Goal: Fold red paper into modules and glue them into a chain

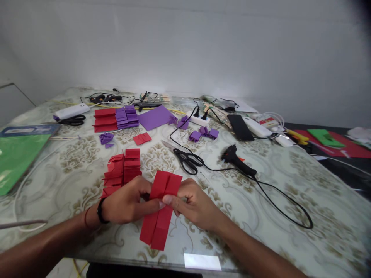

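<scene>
- At the left edge of the tabletop [290, 243], a flat green sheet in a clear, blue-topped wrapper [21, 154] lies well apart from both hands.
- Near the far left corner, a white oblong device [72, 111] lies beside black-handled scissors [74, 120].
- Right of these, toward the far edge, red pleated paper [104, 119] adjoins purple pleated paper [126, 117].
- Closer to the near edge, two red pleated paper stacks [132, 164] stand side by side just beyond the left hand; whether they touch it cannot be told.
- The left hand [124, 202] pinches a long, red, lengthwise-creased paper strip [158, 227]: its thumb [149, 208] lies across the front from the strip's left side, the other fingers partly hidden behind.
- The strip is held tilted near the middle of the near edge, one end rising past the thumbs, the other hanging below them toward that edge.
- The right hand [197, 200] grips the strip's right side, its thumb tip on the front beside the left thumb tip, the remaining fingers curled close together.
- Beyond the right hand lie partly opened scissors with black handles [188, 160].
- Farther right, a black glue gun [239, 162] trails its cable toward the right edge.
</scene>
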